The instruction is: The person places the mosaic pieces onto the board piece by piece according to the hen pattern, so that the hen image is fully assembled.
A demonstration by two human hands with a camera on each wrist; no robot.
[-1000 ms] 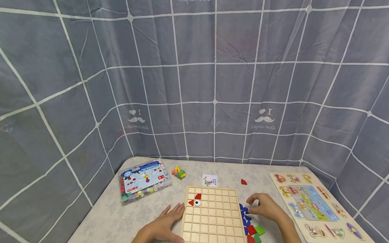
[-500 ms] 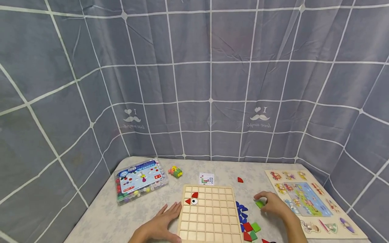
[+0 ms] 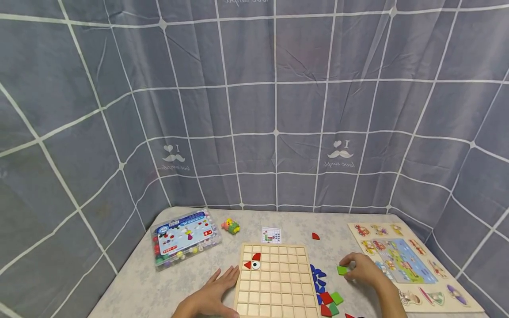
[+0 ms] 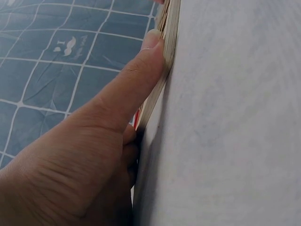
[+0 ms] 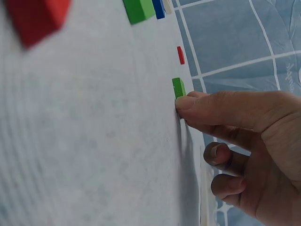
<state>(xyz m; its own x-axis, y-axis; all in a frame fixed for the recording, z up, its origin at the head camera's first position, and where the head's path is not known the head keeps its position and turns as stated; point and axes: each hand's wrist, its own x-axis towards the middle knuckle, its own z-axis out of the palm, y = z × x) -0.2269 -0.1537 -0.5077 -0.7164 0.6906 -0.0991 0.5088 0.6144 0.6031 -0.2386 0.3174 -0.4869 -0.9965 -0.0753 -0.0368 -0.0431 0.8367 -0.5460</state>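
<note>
Thumb and forefinger of the right hand (image 3: 365, 269) pinch a green tile (image 3: 341, 270) right of the board (image 3: 275, 285) the left hand (image 3: 212, 293) touches, fingers spread.

bare left grip (image 3: 211, 294) with short rounded thumbnail (image 4: 151, 39), bare right grip (image 3: 362, 268), bare right forearm (image 3: 391, 299)
</note>
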